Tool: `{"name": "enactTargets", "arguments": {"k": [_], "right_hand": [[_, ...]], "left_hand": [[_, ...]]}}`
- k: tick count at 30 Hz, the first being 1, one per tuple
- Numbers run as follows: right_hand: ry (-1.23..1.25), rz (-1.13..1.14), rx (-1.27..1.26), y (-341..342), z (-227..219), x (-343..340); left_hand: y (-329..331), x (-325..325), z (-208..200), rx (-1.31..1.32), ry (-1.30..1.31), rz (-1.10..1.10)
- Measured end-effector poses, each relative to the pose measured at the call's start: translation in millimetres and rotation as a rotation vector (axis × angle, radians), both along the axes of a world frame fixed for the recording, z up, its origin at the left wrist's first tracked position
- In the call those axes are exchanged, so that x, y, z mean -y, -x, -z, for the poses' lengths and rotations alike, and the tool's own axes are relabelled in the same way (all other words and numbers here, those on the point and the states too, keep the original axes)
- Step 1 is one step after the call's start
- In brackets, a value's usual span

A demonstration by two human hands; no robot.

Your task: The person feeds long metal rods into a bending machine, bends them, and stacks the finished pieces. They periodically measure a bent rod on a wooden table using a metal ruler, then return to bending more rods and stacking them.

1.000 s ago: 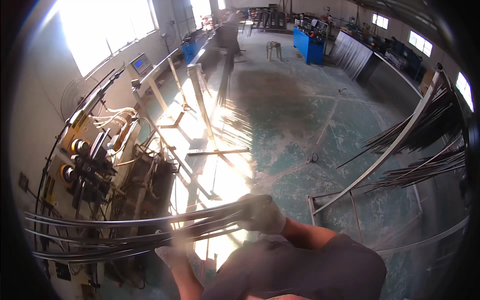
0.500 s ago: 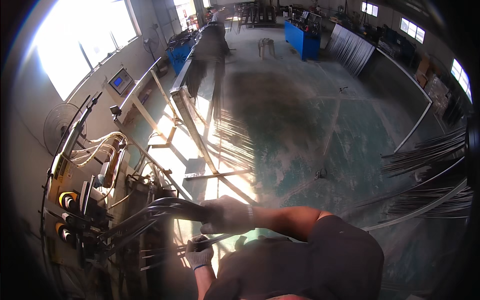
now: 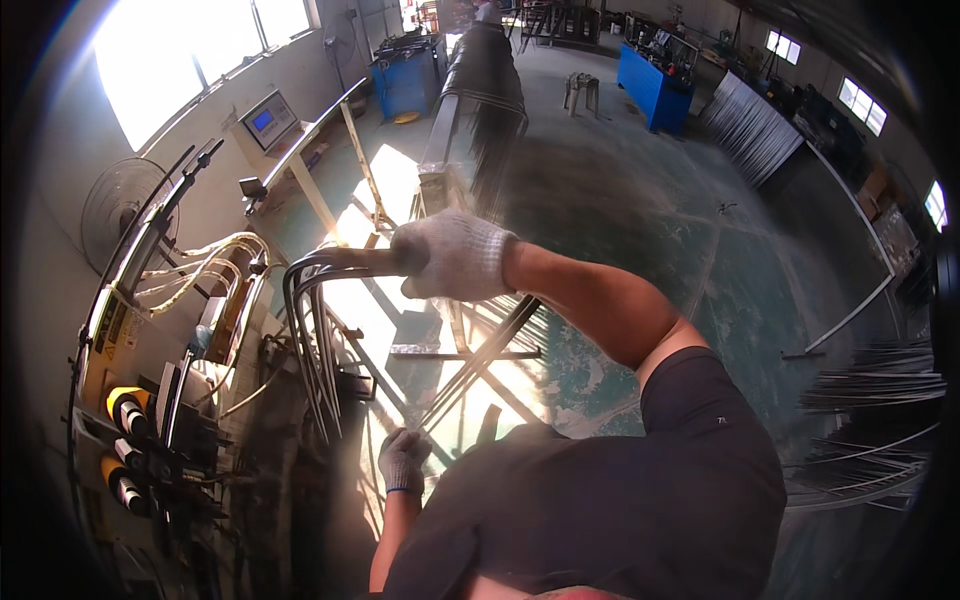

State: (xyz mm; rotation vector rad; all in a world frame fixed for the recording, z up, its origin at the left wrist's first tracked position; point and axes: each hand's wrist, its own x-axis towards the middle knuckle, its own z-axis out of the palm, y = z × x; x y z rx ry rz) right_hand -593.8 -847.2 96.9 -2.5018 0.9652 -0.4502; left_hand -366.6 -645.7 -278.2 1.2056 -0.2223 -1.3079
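Note:
My gloved right hand point(image 3: 455, 256) is closed around a bundle of bent metal rods point(image 3: 345, 263), held up in front of me. Left of that hand the rods turn sharply downward, and their legs hang beside the machine. Lower down, my gloved left hand point(image 3: 403, 460) is closed at the lower end of a bundle of straight thin rods point(image 3: 480, 362). These slant up to the right and pass behind my right forearm. Whether both bundles are the same pieces I cannot tell.
At the left stands a machine point(image 3: 130, 410) with hoses and yellow-ringed parts; a control box point(image 3: 268, 122) with a screen is beyond it. Ahead, a long metal stand point(image 3: 437, 185) carries dark rods. Farther off are a stool point(image 3: 581, 92) and a blue cabinet point(image 3: 655, 85). Rod piles point(image 3: 870, 380) lie right.
My right hand has risen and moved forward with the bent rods, whose legs now hang more steeply. My left hand stays low, and the straight rods now slant more steeply. The view has shifted.

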Motion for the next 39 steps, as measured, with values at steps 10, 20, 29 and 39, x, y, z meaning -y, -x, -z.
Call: {"name": "enactTargets", "arguments": {"k": [10, 20, 29, 39], "right_hand": [[0.033, 0.219, -0.092, 27, 23, 279], [0.271, 0.942, -0.360, 84, 97, 511], [0.454, 0.141, 0.818, -53, 115, 362], [-0.142, -1.028, 0.163, -185, 308, 0]], "left_hand": [[-51, 35, 22, 0.053, -0.306, -0.310], [17, 62, 58, 0.152, -0.486, -0.364], [56, 49, 29, 0.433, -0.579, -0.567], [152, -110, 64, 0.226, -0.704, -1.029]]}}
